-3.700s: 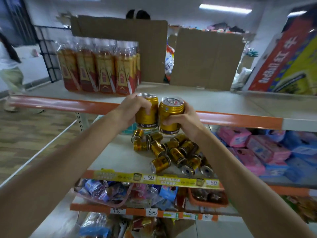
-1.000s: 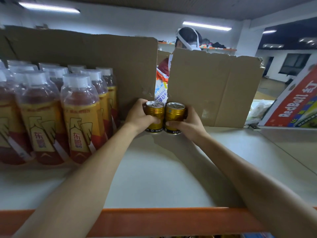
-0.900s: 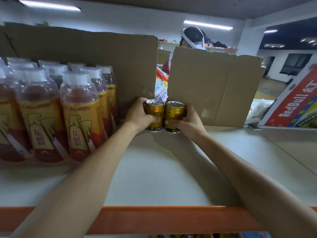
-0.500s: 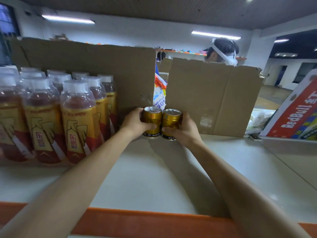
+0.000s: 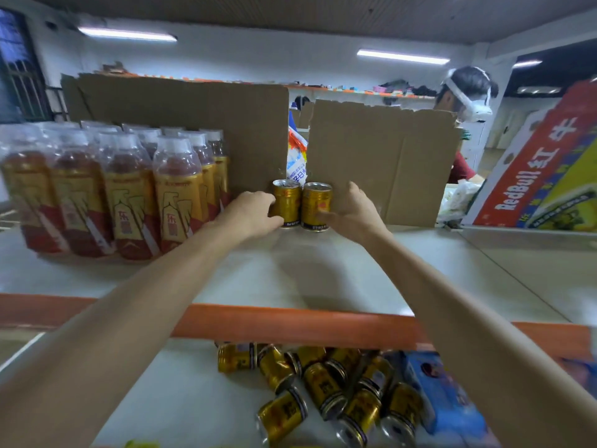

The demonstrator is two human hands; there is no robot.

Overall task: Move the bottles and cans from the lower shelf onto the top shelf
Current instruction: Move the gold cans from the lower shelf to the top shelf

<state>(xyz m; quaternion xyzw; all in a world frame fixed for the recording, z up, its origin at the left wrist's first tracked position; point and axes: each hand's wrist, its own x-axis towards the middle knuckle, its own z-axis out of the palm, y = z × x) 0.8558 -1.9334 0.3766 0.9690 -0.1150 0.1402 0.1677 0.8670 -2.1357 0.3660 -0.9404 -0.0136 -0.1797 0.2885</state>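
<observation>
Two small gold cans stand upright side by side on the top shelf (image 5: 290,279), against the cardboard at its back: the left can (image 5: 287,203) and the right can (image 5: 317,205). My left hand (image 5: 250,213) lies just left of the left can, its fingertips touching the can's side. My right hand (image 5: 353,210) is beside the right can with its fingers straight and spread, only the thumb near the can. On the lower shelf (image 5: 181,396) several gold cans (image 5: 326,389) lie in a heap on their sides. A shrink-wrapped pack of red-and-gold bottles (image 5: 113,195) stands on the top shelf's left.
Two cardboard sheets (image 5: 381,156) wall off the shelf's back. A tilted Red Bull carton (image 5: 546,169) leans at the right. The shelf's orange front rail (image 5: 290,324) runs under my arms. A blue box (image 5: 445,399) lies right of the heap. A person wearing a headset (image 5: 465,92) stands behind.
Both cans now stand on the top shelf. My fingers have opened off them and both hands have drawn back slightly. The view has tipped down, showing the lower shelf.
</observation>
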